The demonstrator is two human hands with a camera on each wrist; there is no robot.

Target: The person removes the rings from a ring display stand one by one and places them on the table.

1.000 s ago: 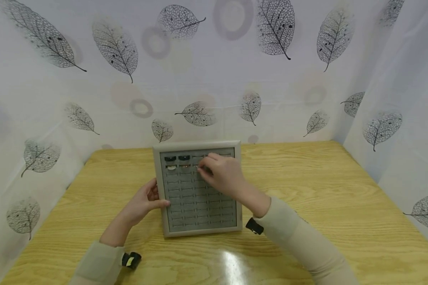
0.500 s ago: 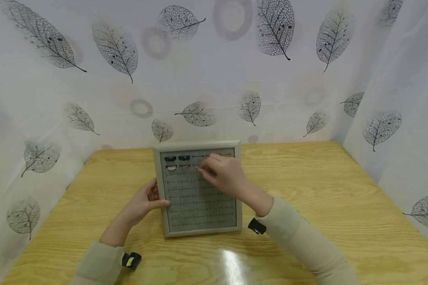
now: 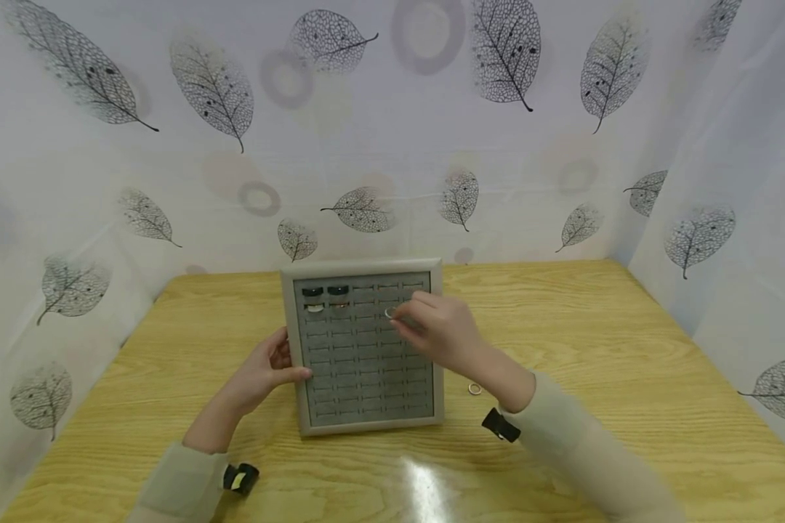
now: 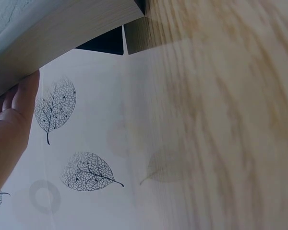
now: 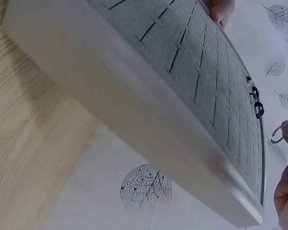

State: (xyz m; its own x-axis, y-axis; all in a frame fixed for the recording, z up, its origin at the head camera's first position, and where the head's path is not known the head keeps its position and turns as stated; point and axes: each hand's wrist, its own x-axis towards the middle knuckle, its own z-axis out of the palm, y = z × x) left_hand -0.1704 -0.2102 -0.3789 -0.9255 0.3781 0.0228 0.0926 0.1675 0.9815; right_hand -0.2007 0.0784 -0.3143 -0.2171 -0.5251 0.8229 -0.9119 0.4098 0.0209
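A ring display board [image 3: 371, 374] with a pale frame and grey slotted padding stands tilted back on the table. My left hand [image 3: 264, 372] grips its left edge, thumb on the front and fingers behind. In front of the upper right slots, my right hand [image 3: 441, 327] pinches a thin silver ring [image 5: 276, 135], which stands off the padding in the right wrist view. Two dark rings [image 3: 337, 290] sit in the top row at the left. Below them are a pale ring [image 3: 315, 308] and a coppery ring [image 3: 339, 305].
A loose silver ring [image 3: 474, 389] lies on the wooden table [image 3: 562, 312], right of the board and close to the right forearm. A leaf-print curtain [image 3: 399, 145] rises behind the table and along both sides.
My right hand has drawn back rightward from the second row's third slot, with the silver ring still pinched. The loose ring on the table has come into view. My left hand has stayed put.
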